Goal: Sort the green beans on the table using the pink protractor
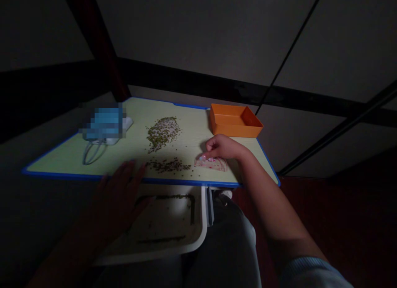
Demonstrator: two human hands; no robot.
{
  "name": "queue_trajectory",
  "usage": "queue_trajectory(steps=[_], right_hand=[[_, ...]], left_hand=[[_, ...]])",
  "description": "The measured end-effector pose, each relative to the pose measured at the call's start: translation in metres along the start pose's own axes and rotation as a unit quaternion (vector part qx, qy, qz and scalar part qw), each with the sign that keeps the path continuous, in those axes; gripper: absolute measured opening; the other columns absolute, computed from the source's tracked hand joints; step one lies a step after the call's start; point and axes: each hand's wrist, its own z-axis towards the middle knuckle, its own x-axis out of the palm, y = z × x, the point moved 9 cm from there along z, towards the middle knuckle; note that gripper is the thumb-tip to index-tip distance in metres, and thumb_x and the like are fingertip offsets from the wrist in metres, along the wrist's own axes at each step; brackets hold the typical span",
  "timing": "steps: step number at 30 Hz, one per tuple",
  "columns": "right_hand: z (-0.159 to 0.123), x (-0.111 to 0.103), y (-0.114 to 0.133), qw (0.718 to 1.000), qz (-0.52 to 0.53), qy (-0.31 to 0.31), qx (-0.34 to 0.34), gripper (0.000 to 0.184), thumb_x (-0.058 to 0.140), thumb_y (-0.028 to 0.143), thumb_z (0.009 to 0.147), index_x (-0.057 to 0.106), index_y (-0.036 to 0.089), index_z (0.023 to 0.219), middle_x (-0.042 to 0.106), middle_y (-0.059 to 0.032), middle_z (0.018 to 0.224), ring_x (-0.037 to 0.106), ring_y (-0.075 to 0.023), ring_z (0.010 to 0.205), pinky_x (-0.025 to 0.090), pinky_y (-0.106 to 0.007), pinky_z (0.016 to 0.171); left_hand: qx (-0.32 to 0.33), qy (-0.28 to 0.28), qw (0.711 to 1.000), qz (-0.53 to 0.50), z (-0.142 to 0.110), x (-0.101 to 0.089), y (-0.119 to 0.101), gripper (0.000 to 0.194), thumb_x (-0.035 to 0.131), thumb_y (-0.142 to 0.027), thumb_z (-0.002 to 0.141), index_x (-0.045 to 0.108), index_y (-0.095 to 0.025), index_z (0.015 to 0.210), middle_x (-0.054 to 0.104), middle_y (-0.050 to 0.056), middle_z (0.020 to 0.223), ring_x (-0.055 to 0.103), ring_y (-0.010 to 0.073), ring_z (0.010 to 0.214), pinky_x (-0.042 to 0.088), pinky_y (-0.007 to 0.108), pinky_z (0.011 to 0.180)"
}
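My right hand (221,147) is closed, its fingertips pinching the straight edge of a clear pinkish protractor (214,164) at the tabletop. To the left of the protractor lies a loose strip of small dark grains or beans (167,165). Behind that strip is a larger heap of greenish and pale grains (163,132). My left hand (122,186), in deep shadow, has its fingers stretched out at the near blue edge of the table, close to the left end of the dark strip. It holds nothing that I can see.
The pale tabletop (192,122) has a blue rim. An orange box (234,127) stands at its back right. At the left is a blurred-out blue item (105,122) on a white object with a cable loop (88,155). Below the near edge, a white tray (203,230) contains scattered grains.
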Motion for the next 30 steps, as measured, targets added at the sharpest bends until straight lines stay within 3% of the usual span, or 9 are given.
queue_trajectory(steps=[16, 24, 30], right_hand=[[-0.0019, 0.0042, 0.0046, 0.999, 0.025, 0.018, -0.013, 0.049, 0.076, 0.057, 0.067, 0.051, 0.016, 0.057, 0.045, 0.0077, 0.049, 0.035, -0.0053, 0.049, 0.025, -0.024, 0.053], [-0.0064, 0.0099, 0.0036, 0.997, 0.030, 0.072, -0.004, 0.046, 0.076, 0.053, 0.068, 0.050, 0.017, 0.057, 0.043, 0.0086, 0.050, 0.033, -0.0054, 0.050, 0.025, -0.025, 0.054], [-0.0044, 0.0086, 0.0006, 0.998, 0.018, 0.060, -0.002, 0.047, 0.077, 0.052, 0.068, 0.048, 0.017, 0.056, 0.039, 0.0095, 0.049, 0.031, -0.0050, 0.050, 0.023, -0.025, 0.054]], left_hand=[[-0.035, 0.048, 0.998, -0.023, 0.0016, 0.0037, 0.0038, 0.073, 0.038, -0.054, 0.083, 0.039, -0.013, 0.144, 0.042, 0.024, 0.153, 0.041, 0.0381, 0.142, 0.039, 0.061, 0.109], [-0.043, 0.058, 0.997, -0.037, 0.0006, 0.0028, 0.0050, 0.072, 0.035, -0.053, 0.084, 0.039, -0.013, 0.144, 0.041, 0.025, 0.153, 0.039, 0.0392, 0.142, 0.039, 0.064, 0.108], [-0.041, 0.073, 0.996, -0.032, 0.0029, 0.0039, 0.0043, 0.074, 0.041, -0.052, 0.082, 0.040, -0.012, 0.143, 0.043, 0.025, 0.152, 0.040, 0.0389, 0.142, 0.039, 0.060, 0.110]])
